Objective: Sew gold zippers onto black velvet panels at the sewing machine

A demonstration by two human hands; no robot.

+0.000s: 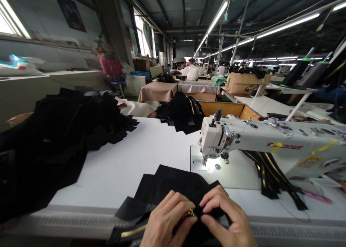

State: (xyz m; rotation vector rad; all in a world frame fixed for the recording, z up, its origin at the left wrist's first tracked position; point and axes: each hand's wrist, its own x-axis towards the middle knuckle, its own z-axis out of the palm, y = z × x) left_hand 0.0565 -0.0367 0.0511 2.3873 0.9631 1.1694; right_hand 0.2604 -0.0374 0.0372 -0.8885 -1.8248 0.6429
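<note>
At the table's front edge my left hand point(173, 218) is closed on a black zipper point(133, 230) with gold teeth, whose tail runs out to the left. A gold zipper slider point(190, 212) shows between its fingertips. Close on the right, my right hand point(225, 214) pinches the black end beside the slider; whether that is zipper tape or cloth I cannot tell. Under both hands lies a stepped black fabric piece point(167, 184), flat on the white table. The sewing machine point(216, 135) stands just beyond, its needle area apart from the fabric.
A large stack of black fabric pieces point(67, 121) covers the left side. Another black pile point(181, 112) with a gold zipper sits at the back. More zippers point(270, 171) hang under the machine arm, near pink scissors point(316, 196). Co-workers sit farther off.
</note>
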